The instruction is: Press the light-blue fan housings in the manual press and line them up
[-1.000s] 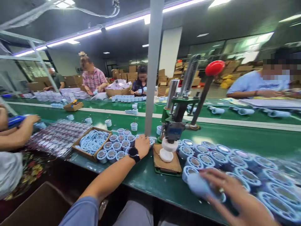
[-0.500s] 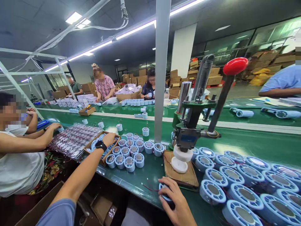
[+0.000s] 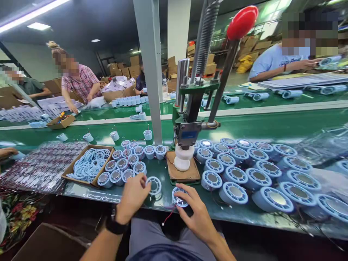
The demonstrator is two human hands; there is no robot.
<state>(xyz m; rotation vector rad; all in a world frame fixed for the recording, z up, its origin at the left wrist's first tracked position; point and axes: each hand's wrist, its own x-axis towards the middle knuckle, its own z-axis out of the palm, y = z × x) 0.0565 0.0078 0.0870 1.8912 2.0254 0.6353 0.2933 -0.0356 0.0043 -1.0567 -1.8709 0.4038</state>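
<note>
My left hand [image 3: 133, 197] is closed, pinching a thin light-blue plastic ring [image 3: 160, 186] by its left edge, just above the table. Fingers of my right hand [image 3: 196, 211] wrap around a light-blue round housing [image 3: 178, 200] near the table's front edge. A red wire with a white plug hangs from this housing. Between the hands and a little farther back stands a hand press [image 3: 187, 134], with a white round pressing head [image 3: 185, 152] over a white round seat [image 3: 181, 164]. A cardboard box [image 3: 67, 173] of similar blue rings sits to the left.
Several round housings with metal discs [image 3: 234, 191] crowd the right side; another group [image 3: 122, 164] stands left of the press. A grey post [image 3: 152, 72] rises behind. The press's red-knobbed lever [image 3: 241, 22] leans right. Co-workers sit and stand across the green conveyor [image 3: 258, 125].
My left hand has come from the ring box to the middle, bringing a ring beside the housing. My right hand stays on the housing. The view has turned right and down.
</note>
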